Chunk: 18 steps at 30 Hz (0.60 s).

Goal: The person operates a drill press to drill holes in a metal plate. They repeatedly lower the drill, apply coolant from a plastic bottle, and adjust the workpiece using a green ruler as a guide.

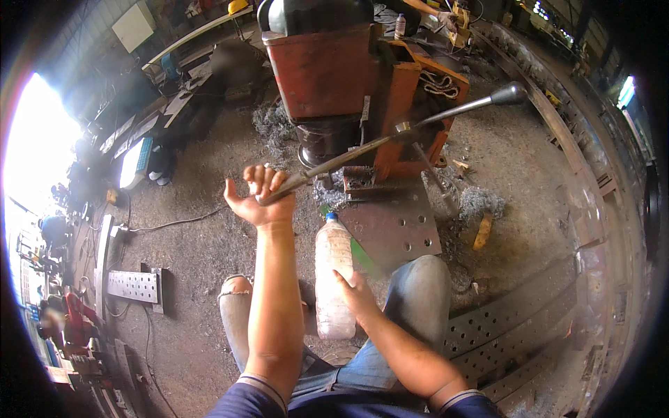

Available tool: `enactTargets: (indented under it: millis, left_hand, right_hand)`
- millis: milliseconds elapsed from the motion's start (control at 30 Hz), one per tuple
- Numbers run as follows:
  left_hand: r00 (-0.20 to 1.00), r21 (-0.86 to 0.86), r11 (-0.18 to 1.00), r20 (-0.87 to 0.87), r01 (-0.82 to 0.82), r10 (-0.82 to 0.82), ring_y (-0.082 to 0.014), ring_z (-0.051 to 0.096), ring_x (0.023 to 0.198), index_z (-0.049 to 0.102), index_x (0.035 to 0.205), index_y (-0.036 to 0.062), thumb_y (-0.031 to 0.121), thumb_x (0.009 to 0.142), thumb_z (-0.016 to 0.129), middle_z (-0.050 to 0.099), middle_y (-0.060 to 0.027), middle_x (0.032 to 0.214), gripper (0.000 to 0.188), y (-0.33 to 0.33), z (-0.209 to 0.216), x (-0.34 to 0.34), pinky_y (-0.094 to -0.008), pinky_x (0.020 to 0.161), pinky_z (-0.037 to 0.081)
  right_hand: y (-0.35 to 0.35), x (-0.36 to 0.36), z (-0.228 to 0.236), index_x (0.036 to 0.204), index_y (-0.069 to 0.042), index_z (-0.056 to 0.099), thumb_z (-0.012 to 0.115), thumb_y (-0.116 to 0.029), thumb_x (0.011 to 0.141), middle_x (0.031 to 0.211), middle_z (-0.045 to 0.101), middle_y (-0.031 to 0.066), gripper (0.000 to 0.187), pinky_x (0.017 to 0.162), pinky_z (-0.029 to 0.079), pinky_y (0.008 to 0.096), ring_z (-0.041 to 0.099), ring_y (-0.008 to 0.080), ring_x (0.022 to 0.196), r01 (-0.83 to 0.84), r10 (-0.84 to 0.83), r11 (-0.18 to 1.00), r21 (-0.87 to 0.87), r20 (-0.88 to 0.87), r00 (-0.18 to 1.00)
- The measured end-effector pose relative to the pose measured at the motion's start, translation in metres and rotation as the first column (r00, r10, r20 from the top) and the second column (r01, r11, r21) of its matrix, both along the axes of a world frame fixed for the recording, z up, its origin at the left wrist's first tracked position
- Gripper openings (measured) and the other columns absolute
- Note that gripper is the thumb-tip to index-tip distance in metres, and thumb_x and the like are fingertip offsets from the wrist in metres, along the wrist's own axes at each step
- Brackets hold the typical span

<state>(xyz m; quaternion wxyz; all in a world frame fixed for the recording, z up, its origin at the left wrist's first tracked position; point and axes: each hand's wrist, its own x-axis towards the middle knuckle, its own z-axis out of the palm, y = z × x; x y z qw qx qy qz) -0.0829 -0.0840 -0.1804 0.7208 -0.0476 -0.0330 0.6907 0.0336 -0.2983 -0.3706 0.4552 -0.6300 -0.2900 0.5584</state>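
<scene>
A long metal lever (348,155) runs slantwise from a hub on the machine in front of me, with a black knob (509,93) at its far right end. At the lever's near left end, my left hand (262,197) has its fingers curled around the bar, thumb sticking out to the side. My right hand (357,296) grips a clear plastic bottle (333,261) with a blue cap, upright and cloudy, between my knees. The red-and-black machine (317,73) looks like a drill. Below its spindle, metal shavings lie on a steel plate (401,226) with drilled holes.
An orange metal frame (397,115) carries a coiled rope. Shavings (482,200) pile up right of the plate, near a yellowish piece (482,232). Perforated steel plates (502,327) lie lower right; another (132,285) lies left beside cables. Another person's hand (446,19) shows at the top.
</scene>
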Motion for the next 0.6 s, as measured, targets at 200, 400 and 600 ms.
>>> enactTargets:
  millis: [200, 400, 600]
  left_hand:
    - [0.719, 0.567, 0.766, -0.664, 0.303, 0.207, -0.0122, 0.047, 0.054, 0.055, 0.073, 0.0154, 0.034, 0.092, 0.061, 0.048, 0.0015, 0.062, 0.027, 0.012, 0.185, 0.075, -0.0325, 0.052, 0.040]
    - [-0.253, 0.618, 0.719, -0.675, 0.319, 0.693, -0.0280, 0.076, 0.089, 0.075, 0.097, -0.0027, 0.034, 0.081, 0.077, 0.074, -0.0191, 0.098, 0.040, -0.045, 0.234, 0.312, -0.0373, 0.081, 0.061]
    - [-0.402, 0.455, 0.649, -0.529, 0.609, 0.748, -0.0290, 0.076, 0.095, 0.078, 0.089, 0.0026, 0.028, 0.076, 0.078, 0.077, -0.0169, 0.095, 0.029, -0.080, 0.176, 0.398, -0.0367, 0.084, 0.062]
  right_hand:
    - [-0.010, 0.005, 0.006, 0.124, -0.005, 0.064, 0.074, -0.056, 0.091, 0.107, 0.075, 0.0186, 0.061, 0.090, 0.055, 0.0400, 0.072, 0.0316, 0.102, 0.008, -0.013, 0.998, 0.066, 0.076, 0.997]
    - [-0.012, 0.002, 0.021, 0.130, -0.004, 0.060, 0.075, -0.051, 0.090, 0.109, 0.073, 0.0198, 0.064, 0.088, 0.056, 0.0436, 0.071, 0.0353, 0.103, -0.227, 0.061, 0.909, 0.350, 0.426, 0.902]
    - [-0.018, 0.005, 0.016, 0.132, -0.002, 0.058, 0.075, -0.043, 0.090, 0.116, 0.069, 0.0190, 0.060, 0.093, 0.054, 0.0435, 0.068, 0.0332, 0.108, -0.230, 0.104, 0.911, 0.342, 0.348, 0.932]
